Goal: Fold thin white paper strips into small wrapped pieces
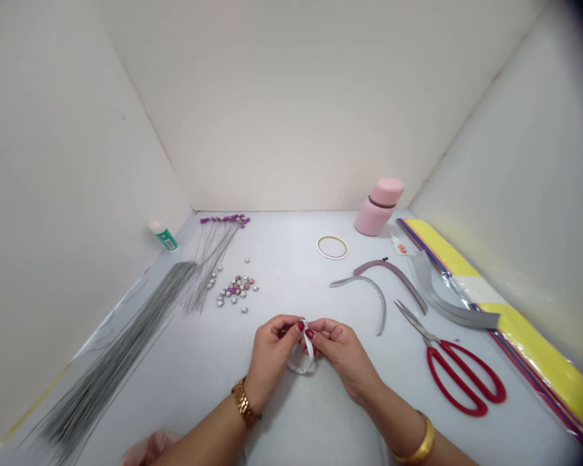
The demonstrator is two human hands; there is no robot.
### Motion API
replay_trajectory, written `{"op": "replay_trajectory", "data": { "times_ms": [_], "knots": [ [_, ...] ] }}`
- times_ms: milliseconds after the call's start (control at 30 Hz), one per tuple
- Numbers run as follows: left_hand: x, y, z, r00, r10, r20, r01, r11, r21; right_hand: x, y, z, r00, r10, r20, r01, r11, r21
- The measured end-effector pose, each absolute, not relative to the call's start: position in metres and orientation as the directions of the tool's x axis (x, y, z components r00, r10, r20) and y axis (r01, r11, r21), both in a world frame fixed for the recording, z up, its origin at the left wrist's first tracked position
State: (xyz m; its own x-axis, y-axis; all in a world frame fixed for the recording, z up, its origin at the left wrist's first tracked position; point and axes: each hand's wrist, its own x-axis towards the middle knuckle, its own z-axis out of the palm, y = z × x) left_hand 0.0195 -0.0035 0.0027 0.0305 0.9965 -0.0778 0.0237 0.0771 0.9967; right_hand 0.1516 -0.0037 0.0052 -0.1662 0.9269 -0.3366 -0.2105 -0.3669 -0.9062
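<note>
Centrally, a white strip point(310, 349) is held above the bench point(282, 272) between two bare hands. Its far end is pinched by the left hand point(271, 353) between thumb and fingertips; the same end is met from the opposite side by the right hand point(344, 353), whose grip is likewise drawn in on the strip, with hardly any gap, its rear fingers being partly hidden. From the paired thumbs the strip is carried back toward the person as a narrow loop, its long axis directed toward the body and its lower bend curved leftward. Neither hand is placed nearer, the pinched end being set between both thumbnails. On the left, small stars point(232, 290) are scattered near a bundle of grey wires point(121, 346); on the right, red-handled scissors point(434, 339) and a curved silver strip point(383, 307) are laid apart from the hands.
</note>
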Motion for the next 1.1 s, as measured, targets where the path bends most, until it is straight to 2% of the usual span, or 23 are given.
{"op": "replay_trajectory", "data": {
  "times_ms": [200,367,567,833,1100],
  "knots": [
    [0.0183,-0.0057,0.0038,0.006,0.999,0.049,0.159,-0.049,0.986,0.1518,-0.0033,0.0045,-0.163,0.924,-0.347,-0.199,-0.375,-0.905],
    [0.0154,-0.0073,0.0064,0.061,0.983,0.171,0.255,-0.181,0.950,0.1529,-0.0038,0.0100,-0.197,0.918,-0.345,-0.214,-0.383,-0.899],
    [0.0143,-0.0062,0.0089,0.144,0.966,0.217,0.289,-0.250,0.924,0.1531,-0.0043,0.0109,-0.188,0.926,-0.329,-0.235,-0.367,-0.900],
    [0.0132,-0.0065,0.0085,0.177,0.968,0.179,0.240,-0.219,0.946,0.1542,-0.0032,0.0093,-0.176,0.924,-0.340,-0.268,-0.377,-0.887],
    [0.0153,-0.0016,0.0034,0.153,0.987,-0.052,0.068,0.042,0.997,0.1552,-0.0027,0.0073,-0.175,0.923,-0.344,-0.280,-0.381,-0.881]
  ]
}}
